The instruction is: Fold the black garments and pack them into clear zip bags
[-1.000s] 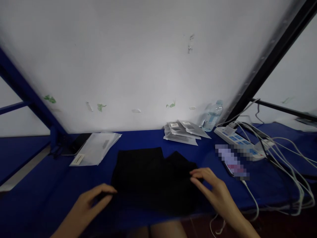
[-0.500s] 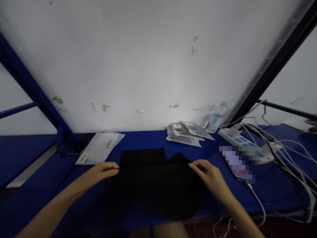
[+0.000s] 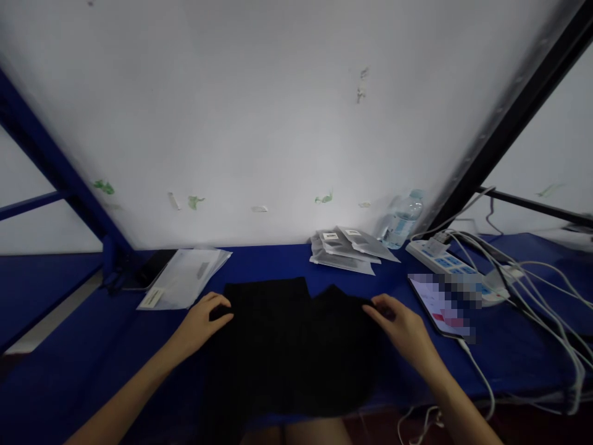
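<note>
A black cloth garment [image 3: 296, 346] lies spread over the front of the blue table, with a notch in its far edge. It is too dark to tell what kind it is. My left hand [image 3: 204, 321] rests at the garment's left edge, thumb and forefinger parted. At the upper right corner, my right hand [image 3: 403, 327] pinches the cloth between thumb and fingers.
Clear labelled plastic bags [image 3: 185, 275] lie at left by a dark phone [image 3: 157, 266]. More frosted zip bags [image 3: 347, 250] sit at the back, near a water bottle [image 3: 403, 222]. To the right are a charging phone [image 3: 435, 303], a power strip [image 3: 445, 262] and loose white cables [image 3: 556, 327].
My left hand has moved slightly right and inward over the cloth, its pinch now loosened. My right hand has shifted a little right, and the garment's upper right edge has moved with it.
</note>
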`<state>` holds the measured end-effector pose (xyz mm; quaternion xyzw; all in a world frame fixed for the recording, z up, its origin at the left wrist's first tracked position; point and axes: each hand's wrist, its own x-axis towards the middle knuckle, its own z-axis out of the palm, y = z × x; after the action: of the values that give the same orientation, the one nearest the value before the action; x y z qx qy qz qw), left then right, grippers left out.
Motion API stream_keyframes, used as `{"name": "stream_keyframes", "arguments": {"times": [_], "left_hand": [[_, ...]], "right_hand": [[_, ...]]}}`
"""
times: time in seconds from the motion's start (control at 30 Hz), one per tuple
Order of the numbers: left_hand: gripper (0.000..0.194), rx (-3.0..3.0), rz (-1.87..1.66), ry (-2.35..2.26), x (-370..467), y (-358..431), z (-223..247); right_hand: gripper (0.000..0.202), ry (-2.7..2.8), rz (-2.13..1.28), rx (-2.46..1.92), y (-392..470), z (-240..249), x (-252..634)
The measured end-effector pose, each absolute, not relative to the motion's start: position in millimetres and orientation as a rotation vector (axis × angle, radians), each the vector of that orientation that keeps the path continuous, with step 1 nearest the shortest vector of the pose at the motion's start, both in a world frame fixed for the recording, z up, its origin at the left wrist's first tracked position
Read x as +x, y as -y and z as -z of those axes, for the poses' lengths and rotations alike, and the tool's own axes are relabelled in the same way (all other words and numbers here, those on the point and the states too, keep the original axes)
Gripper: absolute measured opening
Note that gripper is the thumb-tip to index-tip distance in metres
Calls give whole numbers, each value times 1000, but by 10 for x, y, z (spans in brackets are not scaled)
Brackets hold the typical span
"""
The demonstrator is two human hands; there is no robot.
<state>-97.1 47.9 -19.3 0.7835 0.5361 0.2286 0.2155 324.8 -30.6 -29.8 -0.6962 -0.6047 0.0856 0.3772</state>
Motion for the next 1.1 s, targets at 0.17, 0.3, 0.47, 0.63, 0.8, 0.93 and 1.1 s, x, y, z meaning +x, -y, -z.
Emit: {"name": "stream_keyframes", "arguments": {"times": [0.17, 0.3, 0.47, 0.63, 0.8, 0.93, 1.1], "left_hand": [[32, 2064, -610, -1532, -824, -428, 153], [41, 2018, -548, -1504, -800, -408, 143], [40, 2004, -571, -1508, -784, -403, 145], [40, 1999, -573, -1530, -788, -404, 171], [43, 1968, -548, -1491, -866, -413, 148], [41, 1971, -555, -1405, -889, -403, 80], [33, 2036, -563, -1389, -788, -387, 104]], "right_hand": [[31, 1425, -259, -1984, 110, 302, 3336], [27, 1493, -216, -2042, 86, 195, 3286], [23, 1604, 67, -1741, 161, -112, 2563], [17, 2080, 122, -1551, 227, 89, 1699], [24, 1892, -35, -1517, 324, 160, 1838], [35, 1593, -87, -1800, 308, 200, 2223], [36, 1587, -392, -1837, 196, 325, 2414]]}}
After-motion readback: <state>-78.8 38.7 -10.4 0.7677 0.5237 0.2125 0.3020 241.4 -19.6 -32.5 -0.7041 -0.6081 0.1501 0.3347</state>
